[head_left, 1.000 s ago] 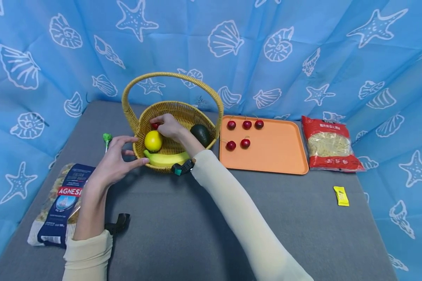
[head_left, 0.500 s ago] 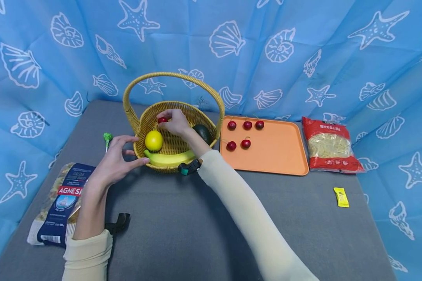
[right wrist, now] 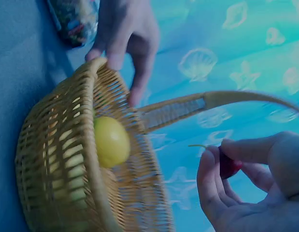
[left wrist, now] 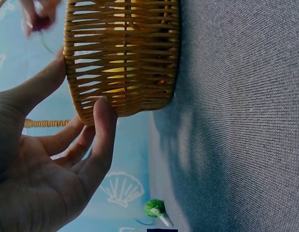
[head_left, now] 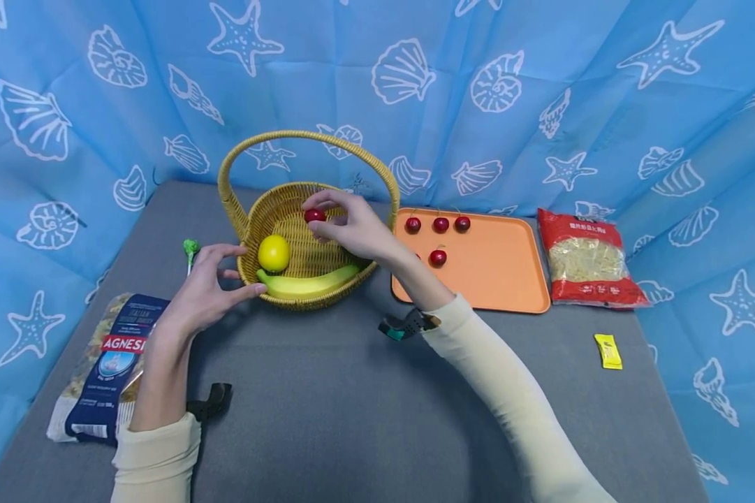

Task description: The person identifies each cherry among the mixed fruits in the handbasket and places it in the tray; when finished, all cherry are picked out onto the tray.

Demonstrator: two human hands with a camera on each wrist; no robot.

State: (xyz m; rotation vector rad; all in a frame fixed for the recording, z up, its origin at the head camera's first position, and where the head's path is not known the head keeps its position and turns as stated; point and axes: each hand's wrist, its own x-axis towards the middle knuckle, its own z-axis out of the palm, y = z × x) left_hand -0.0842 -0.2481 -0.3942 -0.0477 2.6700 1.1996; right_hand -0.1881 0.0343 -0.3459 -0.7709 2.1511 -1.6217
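Grey table; right hand pinches glossy red cherry.

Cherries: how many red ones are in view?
5: one small red cherry pinched in the right hand above the wicker basket; four visible on the orange plastic tray. The forearm may hide another.

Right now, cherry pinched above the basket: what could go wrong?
1. The right hand holds the cherry only by its fingertips; it could slip and drop into the basket.
2. Heading for the tray, the hand may clip the basket handle.
3. The left hand only touches the rim, so a knock might shift the basket.
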